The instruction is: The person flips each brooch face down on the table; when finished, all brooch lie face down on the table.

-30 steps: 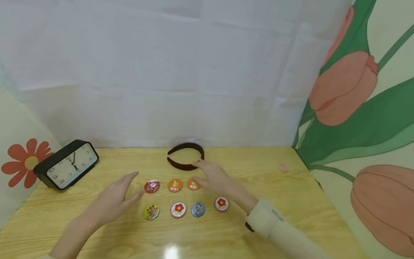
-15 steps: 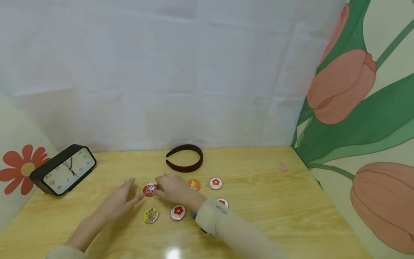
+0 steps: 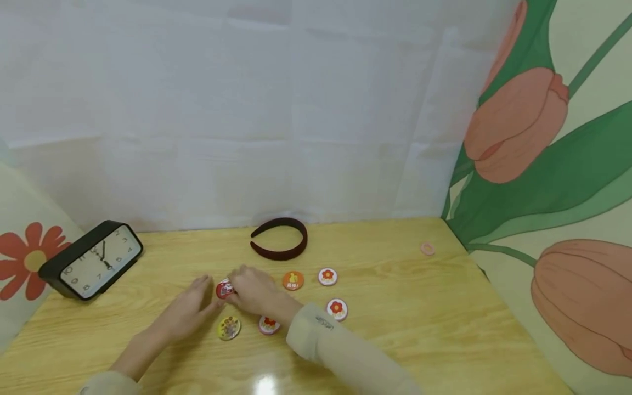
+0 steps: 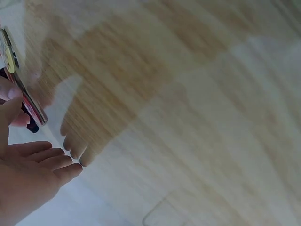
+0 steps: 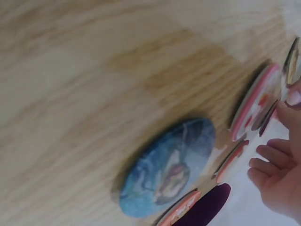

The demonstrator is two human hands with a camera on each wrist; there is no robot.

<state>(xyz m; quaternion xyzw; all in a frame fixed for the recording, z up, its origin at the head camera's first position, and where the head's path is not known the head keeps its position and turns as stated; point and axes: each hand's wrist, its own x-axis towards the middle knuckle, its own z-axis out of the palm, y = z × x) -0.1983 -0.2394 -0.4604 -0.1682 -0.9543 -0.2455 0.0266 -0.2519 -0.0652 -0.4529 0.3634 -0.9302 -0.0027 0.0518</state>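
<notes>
Pinching that red badge (image 3: pixel 224 288) with the right hand (image 3: pixel 255 289), parking the left hand (image 3: pixel 185 311) right beside it, thumb-and-fingers spread.

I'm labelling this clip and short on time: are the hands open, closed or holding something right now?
Left hand: open, holding nothing, thumb near the red badge.
Right hand: closed on the red badge's edge.

8 o'clock: left hand (image 4: pixel 35 174), fingers extended | 10 o'clock: yellow badge (image 4: pixel 8 54), steeply angled | wooden tabletop (image 4: pixel 211 136) bears hand-shaped shadow (image 4: pixel 113 80)
</notes>
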